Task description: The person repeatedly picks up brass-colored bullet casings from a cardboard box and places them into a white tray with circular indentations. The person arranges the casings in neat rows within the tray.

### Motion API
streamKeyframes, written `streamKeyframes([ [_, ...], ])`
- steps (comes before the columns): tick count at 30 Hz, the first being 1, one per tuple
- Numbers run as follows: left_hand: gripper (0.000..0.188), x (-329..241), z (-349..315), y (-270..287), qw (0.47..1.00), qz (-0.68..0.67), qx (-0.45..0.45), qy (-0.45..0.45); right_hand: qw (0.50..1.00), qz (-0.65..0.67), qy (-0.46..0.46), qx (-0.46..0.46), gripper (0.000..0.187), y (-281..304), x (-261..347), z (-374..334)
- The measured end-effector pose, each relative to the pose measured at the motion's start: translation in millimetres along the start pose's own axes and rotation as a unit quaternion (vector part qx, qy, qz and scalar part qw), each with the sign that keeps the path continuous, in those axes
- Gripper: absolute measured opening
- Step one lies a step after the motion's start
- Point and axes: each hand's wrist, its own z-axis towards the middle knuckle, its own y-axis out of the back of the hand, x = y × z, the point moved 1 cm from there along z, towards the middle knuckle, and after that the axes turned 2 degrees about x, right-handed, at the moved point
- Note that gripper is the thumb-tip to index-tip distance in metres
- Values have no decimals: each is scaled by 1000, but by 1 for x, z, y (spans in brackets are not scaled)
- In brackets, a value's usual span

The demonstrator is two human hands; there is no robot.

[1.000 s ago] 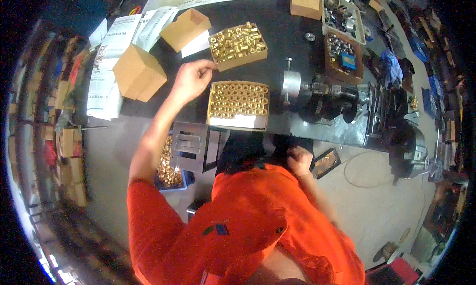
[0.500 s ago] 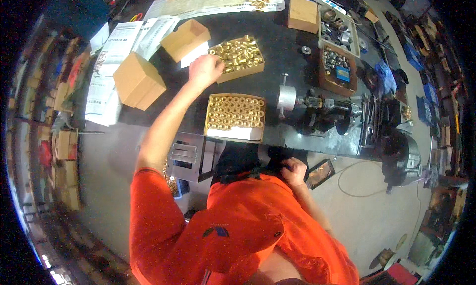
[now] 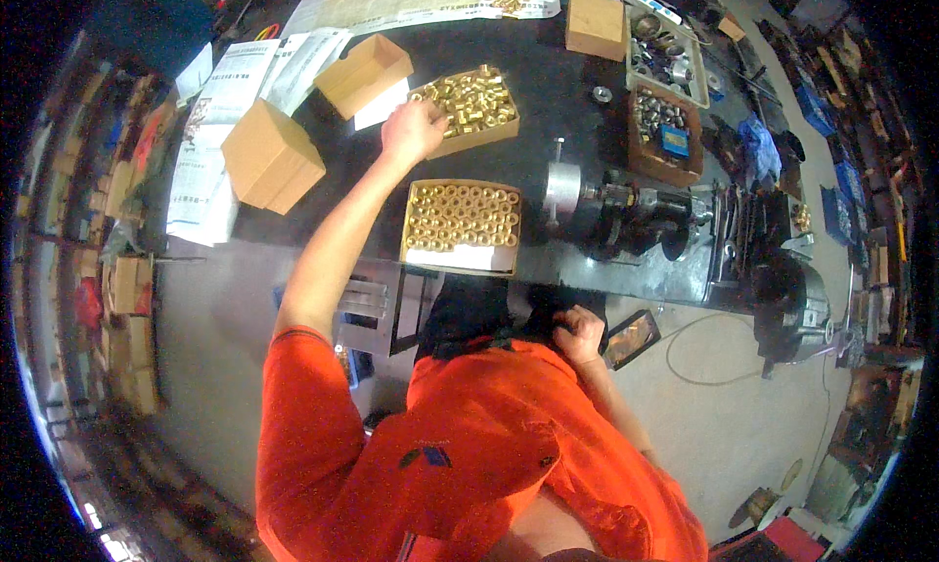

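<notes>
Since the earlier frame, left hand (image 3: 413, 132) has been extended farther, from the near box to the shallow cardboard tray of loose brass fittings (image 3: 469, 110) at bench centre. Its left edge is now covered by the hand; fingers are curled over the loose parts, though whether a fitting is pinched cannot be told. Picking from the loose stock is judged to be under way. Just nearer, the cardboard box of neatly rowed brass rings (image 3: 462, 225) is left untouched. Right hand (image 3: 579, 333) is kept low against the dark cloth at the bench's near edge, fingers bent, grip unclear. To the right a dark metal chuck machine (image 3: 626, 210) is mounted. To the left, a closed brown carton (image 3: 271, 157) and an open empty carton (image 3: 364, 73) are placed.
</notes>
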Motion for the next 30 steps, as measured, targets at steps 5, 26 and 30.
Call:
streamKeyframes([
  [5, 19, 0, 9, -3, 997, -73, -7, -19, 1000, 13, -6, -20, 18, 0, 1, 0],
  [26, 11, -44, -159, 28, 955, -13, 169, -245, 1000, 11, 10, -16, 20, -1, 0, 2],
  [30, 12, -40, -156, 21, 953, 24, 196, -231, 1000, 6, 0, -13, 19, 1, 2, 1],
])
